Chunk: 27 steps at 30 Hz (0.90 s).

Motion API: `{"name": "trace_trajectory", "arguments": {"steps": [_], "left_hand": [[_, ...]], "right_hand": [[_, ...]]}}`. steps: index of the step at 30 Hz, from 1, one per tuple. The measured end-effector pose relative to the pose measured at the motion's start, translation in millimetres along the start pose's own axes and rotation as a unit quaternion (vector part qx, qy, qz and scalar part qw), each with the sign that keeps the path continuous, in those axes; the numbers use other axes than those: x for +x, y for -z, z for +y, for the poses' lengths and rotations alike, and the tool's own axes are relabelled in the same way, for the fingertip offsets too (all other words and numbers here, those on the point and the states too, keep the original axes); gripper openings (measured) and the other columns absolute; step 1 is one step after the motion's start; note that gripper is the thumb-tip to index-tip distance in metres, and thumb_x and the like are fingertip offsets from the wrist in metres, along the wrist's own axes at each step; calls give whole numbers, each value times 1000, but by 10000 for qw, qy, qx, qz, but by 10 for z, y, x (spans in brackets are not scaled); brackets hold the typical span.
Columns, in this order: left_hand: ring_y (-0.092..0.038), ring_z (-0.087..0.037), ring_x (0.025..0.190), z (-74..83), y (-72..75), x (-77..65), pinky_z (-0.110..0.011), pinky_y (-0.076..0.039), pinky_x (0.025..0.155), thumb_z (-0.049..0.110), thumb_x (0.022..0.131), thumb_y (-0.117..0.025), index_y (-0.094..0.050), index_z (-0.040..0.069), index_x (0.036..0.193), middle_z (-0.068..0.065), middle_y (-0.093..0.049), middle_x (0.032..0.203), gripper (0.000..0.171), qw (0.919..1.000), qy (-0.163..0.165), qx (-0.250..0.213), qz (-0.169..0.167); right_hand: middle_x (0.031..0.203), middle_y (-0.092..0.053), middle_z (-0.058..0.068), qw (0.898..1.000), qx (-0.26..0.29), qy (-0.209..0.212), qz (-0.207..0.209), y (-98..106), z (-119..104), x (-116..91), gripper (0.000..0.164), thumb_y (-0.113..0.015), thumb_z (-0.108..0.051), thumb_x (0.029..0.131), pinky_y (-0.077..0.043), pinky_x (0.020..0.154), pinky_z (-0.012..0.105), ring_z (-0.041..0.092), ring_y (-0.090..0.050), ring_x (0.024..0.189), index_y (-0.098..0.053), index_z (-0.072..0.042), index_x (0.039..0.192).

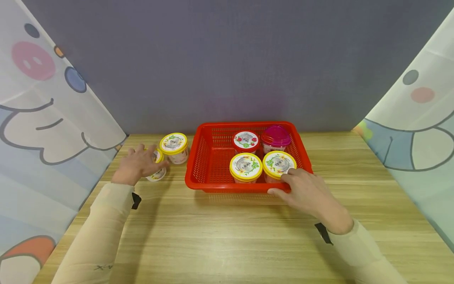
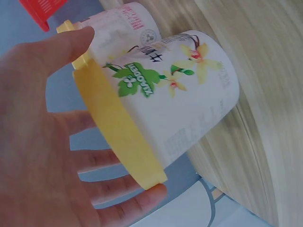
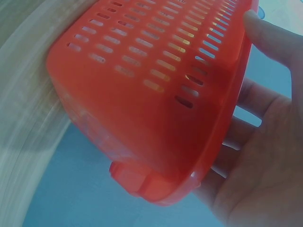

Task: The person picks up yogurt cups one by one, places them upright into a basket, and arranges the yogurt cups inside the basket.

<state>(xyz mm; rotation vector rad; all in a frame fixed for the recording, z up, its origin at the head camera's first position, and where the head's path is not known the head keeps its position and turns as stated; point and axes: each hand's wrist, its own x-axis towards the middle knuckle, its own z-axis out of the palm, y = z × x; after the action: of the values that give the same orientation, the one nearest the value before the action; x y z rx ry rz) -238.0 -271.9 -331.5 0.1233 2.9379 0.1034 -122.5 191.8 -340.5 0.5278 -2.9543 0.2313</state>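
In the head view my left hand (image 1: 138, 162) is over a white paper cup (image 1: 156, 176) with a yellow lid. The left wrist view shows the fingers spread about that cup's lid (image 2: 118, 127), a gap between palm and lid; whether the thumb touches is unclear. A second yellow-lidded cup (image 1: 173, 148) stands beside it. At the front right of a red plastic basket (image 1: 202, 185), my right hand (image 1: 310, 193) holds the rim, thumb outside and fingers over the edge. Inside are two yellow-lidded cups (image 1: 246, 166), a red-lidded cup (image 1: 246, 141) and one with a magenta domed lid (image 1: 276, 136).
The basket stands on a wood-grain table (image 1: 213, 244) near a grey back panel (image 1: 220, 67). Cloths with cartoon prints (image 1: 46, 118) hang on both sides. The left part of the basket shows its bare red bottom (image 1: 220, 161).
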Motion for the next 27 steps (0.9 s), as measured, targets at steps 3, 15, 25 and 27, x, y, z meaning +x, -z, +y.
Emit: {"name": "trace_trajectory", "arguments": {"steps": [3, 15, 25, 27], "left_hand": [[-36, -64, 123, -20, -18, 17, -73, -44, 86, 65, 95, -52, -31, 4, 156, -38, -33, 144, 89, 10000, -22, 9, 50], [-34, -57, 117, -126, -79, 141, -74, -38, 91, 58, 92, -59, -31, 9, 153, -36, -34, 136, 84, 9996, -24, -269, 95], [-35, -56, 117, -123, -137, 181, -74, -39, 90, 54, 93, -56, -33, 8, 149, -37, -35, 129, 77, 9996, -69, -45, 269], [-34, -56, 116, -127, -140, 178, -74, -38, 90, 54, 93, -56, -32, 7, 149, -37, -35, 128, 76, 9996, -82, -47, 250]], "right_hand": [[91, -67, 6, 10000, -6, 10, 7, -1, 1, 3, 46, -74, -56, 86, -49, 57, 42, 26, -64, 80, -74, -11, 96], [87, -65, 3, 10000, -38, 37, -10, -2, 2, 8, 45, -74, -57, 86, -46, 54, 39, 25, -62, 77, -72, -12, 91], [94, -68, 5, 10000, -25, -26, -33, 7, -6, 5, 48, -72, -58, 87, -49, 58, 43, 28, -65, 84, -75, -11, 100], [93, -68, 4, 10000, -39, -17, -33, 3, -7, 2, 48, -72, -58, 87, -49, 57, 42, 27, -65, 84, -75, -11, 99]]}}
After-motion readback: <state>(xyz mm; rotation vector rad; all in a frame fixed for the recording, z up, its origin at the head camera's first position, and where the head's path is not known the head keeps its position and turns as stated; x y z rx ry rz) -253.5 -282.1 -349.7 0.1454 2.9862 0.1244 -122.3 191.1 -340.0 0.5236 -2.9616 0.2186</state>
